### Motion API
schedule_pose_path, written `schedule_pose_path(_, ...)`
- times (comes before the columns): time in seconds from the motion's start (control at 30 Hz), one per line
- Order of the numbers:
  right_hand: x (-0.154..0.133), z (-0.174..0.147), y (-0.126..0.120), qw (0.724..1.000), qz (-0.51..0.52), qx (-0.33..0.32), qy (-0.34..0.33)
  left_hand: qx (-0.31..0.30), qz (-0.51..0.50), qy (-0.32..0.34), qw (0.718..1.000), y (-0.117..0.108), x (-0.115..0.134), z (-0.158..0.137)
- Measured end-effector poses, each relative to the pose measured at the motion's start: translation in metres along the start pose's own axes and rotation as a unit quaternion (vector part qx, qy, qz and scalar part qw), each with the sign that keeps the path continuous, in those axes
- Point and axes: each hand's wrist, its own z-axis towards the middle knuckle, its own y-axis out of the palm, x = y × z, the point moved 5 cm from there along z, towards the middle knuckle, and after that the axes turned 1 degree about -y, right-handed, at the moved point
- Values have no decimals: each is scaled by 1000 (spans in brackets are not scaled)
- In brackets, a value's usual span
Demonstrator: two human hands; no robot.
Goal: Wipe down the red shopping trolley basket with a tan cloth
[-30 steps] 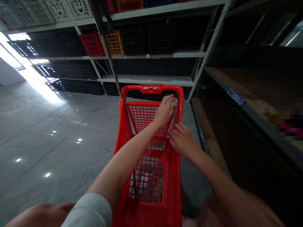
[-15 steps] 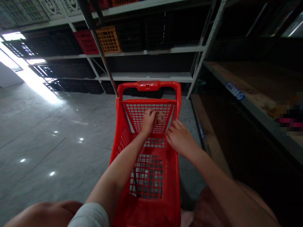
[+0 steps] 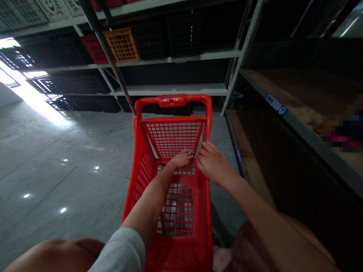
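Observation:
A red plastic shopping basket cart with grid panels stands before me, its handle at the far end. My left hand reaches inside, low by the far right corner, palm down with fingers curled. The tan crumpled cloth seen in it earlier is now hidden beneath the hand. My right hand is wrapped over the right side rim, close to the left hand. A dark pole rises from the cart's far left corner.
White metal racks stand behind the cart, holding black crates, a red crate and an orange crate. Wooden shelves with blue labels run along the right. Grey shiny floor lies to the left.
My left hand has moved down from the far grid panel toward the basket's lower far right corner, and the cloth has gone out of sight. My right hand stays on the rim.

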Motion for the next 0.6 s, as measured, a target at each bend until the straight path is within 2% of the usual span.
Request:
schedule_pose_path(0.1, 0, 0, 3, 1000, 16, -6, 3, -103, -13, 77, 992, -20, -17, -1)
schedule_pose_path(0.17, 0, 0, 4, 1000, 21, -13, 4, -131, -10, 94, 987, -51, -31, 15)
schedule_pose_path(0.2, 0, 0, 5, 1000, 22, -17, 4, -124, -6, 90, 988, -69, -37, 26)
schedule_pose_path(0.23, 0, 1, 5, 1000, 23, -18, 6, -96, 2, 75, 993, -88, -43, 37)
schedule_pose_path(0.3, 0, 1, 6, 999, 27, -17, 11, 12, 31, 21, 999, -122, -50, 52)
schedule_pose_path(0.37, 0, 1, 7, 999, 31, -13, 12, 118, 70, -32, 990, -139, -51, 52)
schedule_pose_path(0.4, 0, 1, 8, 999, 30, -10, 9, 136, 85, -45, 986, -137, -50, 47)
schedule_pose_path(0.43, -1, 1, 8, 1000, 27, -8, 5, 125, 91, -50, 987, -127, -48, 40)
schedule_pose_path(0.53, -1, 2, 8, 1000, 14, -3, -6, -19, 48, -48, 998, -72, -45, 3)
schedule_pose_path(0.6, -1, 2, 8, 1000, 8, -3, -8, -83, 11, -58, 995, -37, -43, -28)
